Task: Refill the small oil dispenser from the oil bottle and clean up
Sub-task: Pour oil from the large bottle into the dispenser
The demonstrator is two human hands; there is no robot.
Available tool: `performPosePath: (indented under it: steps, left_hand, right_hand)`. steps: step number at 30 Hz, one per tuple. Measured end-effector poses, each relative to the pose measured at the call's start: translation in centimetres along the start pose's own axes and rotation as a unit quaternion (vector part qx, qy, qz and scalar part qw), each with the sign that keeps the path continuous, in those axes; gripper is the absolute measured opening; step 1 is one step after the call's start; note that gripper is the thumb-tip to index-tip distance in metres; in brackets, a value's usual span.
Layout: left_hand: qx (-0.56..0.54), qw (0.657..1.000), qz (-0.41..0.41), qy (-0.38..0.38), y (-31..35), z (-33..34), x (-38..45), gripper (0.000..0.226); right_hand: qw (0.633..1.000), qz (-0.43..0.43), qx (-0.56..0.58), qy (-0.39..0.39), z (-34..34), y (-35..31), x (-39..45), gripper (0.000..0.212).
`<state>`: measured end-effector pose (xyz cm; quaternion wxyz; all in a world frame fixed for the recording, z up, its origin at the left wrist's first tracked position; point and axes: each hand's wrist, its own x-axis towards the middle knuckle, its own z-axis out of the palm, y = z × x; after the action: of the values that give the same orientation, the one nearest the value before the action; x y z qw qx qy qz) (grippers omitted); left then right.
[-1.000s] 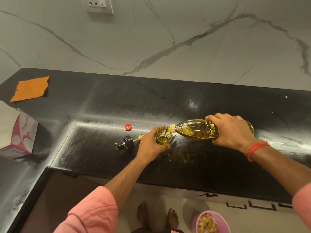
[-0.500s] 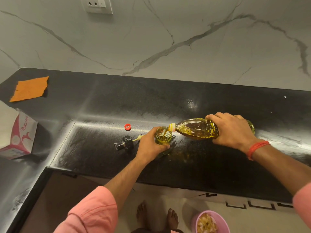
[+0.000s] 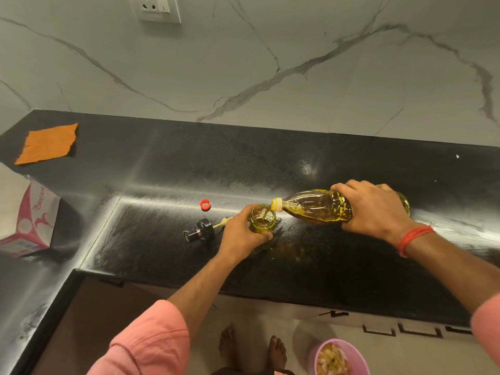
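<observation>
**On the black desk, oil is running into the jar**

On the black desk (image 3: pixel 351 266), near its front edge, the small oil dispenser (image 3: pixel 262 221) stands upright with its mouth open. The left hand (image 3: pixel 239 235) wraps round its near side — fingers curled on the glass, steadying it. The right hand (image 3: pixel 376 209) grips the oil bottle (image 3: pixel 313 207) round its body and holds it tipped almost flat, its neck just above the jar's rim.

What has changed is small but matters: a second ago the neck sat at the rim with little stream to see; now a clear yellow stream drops from the neck into the jar, and the bottle has shifted only slightly. Both hands hold as they did. So the pour is properly under way, and the refill step is in its middle rather than at its start. How full the jar is cannot be judged well from above, though oil shows in the lower part.

Just left of the jar lies the black pump top (image 3: pixel 200 232) on its side, its tube pointing toward the left hand, and the red cap (image 3: pixel 205 204) lies beyond it — both still off. The desk beside the jar looks smeared with yellowish oil, so wiping will likely be needed. The orange cloth (image 3: pixel 47 143) lies well apart at the far left corner, untouched.
</observation>
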<state>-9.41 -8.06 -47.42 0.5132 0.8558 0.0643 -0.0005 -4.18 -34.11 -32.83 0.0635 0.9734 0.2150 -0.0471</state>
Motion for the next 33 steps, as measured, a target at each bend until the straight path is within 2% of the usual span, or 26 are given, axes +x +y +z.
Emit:
performPosePath:
  steps: [33]
  left_hand:
    - [-0.001, 1.000, -0.004, -0.004, -0.23, 0.04, -0.05, 0.070]
  right_hand:
    - [1.000, -0.006, -0.006, 0.013, -0.21, 0.25, 0.04, 0.077]
